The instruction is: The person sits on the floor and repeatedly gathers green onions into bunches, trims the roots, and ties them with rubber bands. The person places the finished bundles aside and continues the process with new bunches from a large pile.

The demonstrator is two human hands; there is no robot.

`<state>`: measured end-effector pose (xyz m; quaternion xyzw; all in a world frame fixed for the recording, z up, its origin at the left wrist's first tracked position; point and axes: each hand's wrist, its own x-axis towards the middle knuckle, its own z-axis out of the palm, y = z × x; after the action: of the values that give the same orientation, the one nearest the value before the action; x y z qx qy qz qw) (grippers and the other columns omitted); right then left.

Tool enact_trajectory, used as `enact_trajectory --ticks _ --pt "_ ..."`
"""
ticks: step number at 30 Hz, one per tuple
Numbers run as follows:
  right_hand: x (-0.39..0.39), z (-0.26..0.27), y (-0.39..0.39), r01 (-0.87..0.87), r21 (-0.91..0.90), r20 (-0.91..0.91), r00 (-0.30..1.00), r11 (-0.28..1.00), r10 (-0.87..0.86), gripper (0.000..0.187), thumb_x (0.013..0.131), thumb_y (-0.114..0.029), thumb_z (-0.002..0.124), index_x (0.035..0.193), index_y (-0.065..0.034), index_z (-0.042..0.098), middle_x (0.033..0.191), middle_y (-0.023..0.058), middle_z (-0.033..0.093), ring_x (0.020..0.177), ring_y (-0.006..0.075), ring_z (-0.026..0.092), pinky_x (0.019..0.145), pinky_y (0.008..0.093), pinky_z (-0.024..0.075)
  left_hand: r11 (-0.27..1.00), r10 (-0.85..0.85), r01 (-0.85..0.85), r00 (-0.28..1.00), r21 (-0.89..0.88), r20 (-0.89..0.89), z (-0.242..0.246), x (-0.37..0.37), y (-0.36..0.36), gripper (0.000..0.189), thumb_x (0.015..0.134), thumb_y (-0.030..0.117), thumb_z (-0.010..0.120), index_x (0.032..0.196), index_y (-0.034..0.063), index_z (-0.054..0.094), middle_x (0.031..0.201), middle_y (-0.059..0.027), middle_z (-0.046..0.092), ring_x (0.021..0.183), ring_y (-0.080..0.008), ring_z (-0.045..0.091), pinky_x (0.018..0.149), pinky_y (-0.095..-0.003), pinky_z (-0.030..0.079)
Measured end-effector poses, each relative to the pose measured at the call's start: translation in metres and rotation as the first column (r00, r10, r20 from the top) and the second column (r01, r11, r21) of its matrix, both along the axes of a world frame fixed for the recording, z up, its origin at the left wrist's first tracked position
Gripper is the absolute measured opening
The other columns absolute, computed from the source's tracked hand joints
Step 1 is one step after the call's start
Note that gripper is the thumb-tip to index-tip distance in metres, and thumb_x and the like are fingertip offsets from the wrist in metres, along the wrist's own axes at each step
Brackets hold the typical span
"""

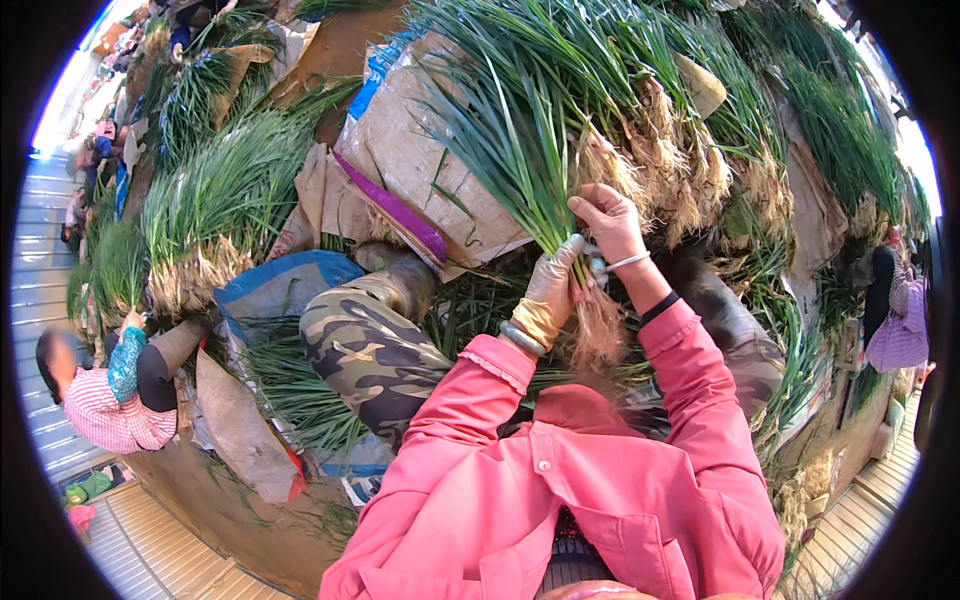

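My left hand (551,289), in a pale stained glove, is closed around the lower stems of a bunch of green onions (551,202). The bunch's reddish roots (596,330) hang below the glove, and its leaves fan out toward the upper left. My right hand (609,225) is at the right side of the stems, thumb and forefinger nearly together; a white band circles its wrist. Whether it grips a stalk I cannot tell. Just beyond lie several root-on bundles of green onions (675,161) in a row.
A woven plastic sack (427,150) lies ahead of my knees, with a blue-edged sack (289,289) to the left. Another onion pile (214,217) stands farther left. Loose leaves (480,307) cover the ground between my legs. Co-workers sit at the left (120,397) and right (900,315).
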<state>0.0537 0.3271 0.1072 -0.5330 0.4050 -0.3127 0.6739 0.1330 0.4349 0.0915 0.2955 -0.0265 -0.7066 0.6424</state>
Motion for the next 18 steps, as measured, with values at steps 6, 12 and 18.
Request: enact_trajectory --ticks 6,12,18 --pt "-0.035 0.024 0.019 -0.103 0.402 0.672 0.708 0.91 -0.217 0.014 0.097 -0.02 0.051 0.102 -0.0082 0.057 0.059 -0.0057 0.042 0.044 0.0042 0.03 0.043 0.0207 0.0263 0.984 0.158 -0.15 0.984 0.092 -0.087 -0.012 0.038 -0.005 0.021 0.088 0.025 0.066 0.087 0.0047 0.061 0.064 0.0001 0.055 0.052 -0.0116 0.051 0.05 -0.0255 0.045" --pt "-0.133 -0.019 0.01 -0.948 0.06 -0.944 0.048 0.312 0.327 0.019 0.087 -0.021 0.064 0.078 -0.0047 0.064 0.065 0.0054 0.059 0.061 0.0142 0.061 0.057 0.0257 0.0487 0.955 0.068 -0.151 0.95 -0.256 -0.306 0.007 0.05 -0.007 0.042 0.093 0.028 0.059 0.127 0.0041 0.049 0.066 0.0023 0.053 0.053 -0.0089 0.049 0.049 -0.0245 0.042" --pt "-0.028 0.043 -0.069 -0.16 -0.691 -0.472 0.838 0.705 -0.272 0.024 0.085 -0.033 0.062 0.09 -0.0099 0.067 0.075 0.0111 0.063 0.077 0.0297 0.063 0.07 0.0386 0.0509 0.993 0.115 -0.116 0.992 -0.025 -0.045 0.008 0.046 -0.007 0.029 0.092 0.024 0.061 0.114 0.0056 0.058 0.077 -0.0005 0.061 0.064 -0.0122 0.06 0.052 -0.024 0.047"
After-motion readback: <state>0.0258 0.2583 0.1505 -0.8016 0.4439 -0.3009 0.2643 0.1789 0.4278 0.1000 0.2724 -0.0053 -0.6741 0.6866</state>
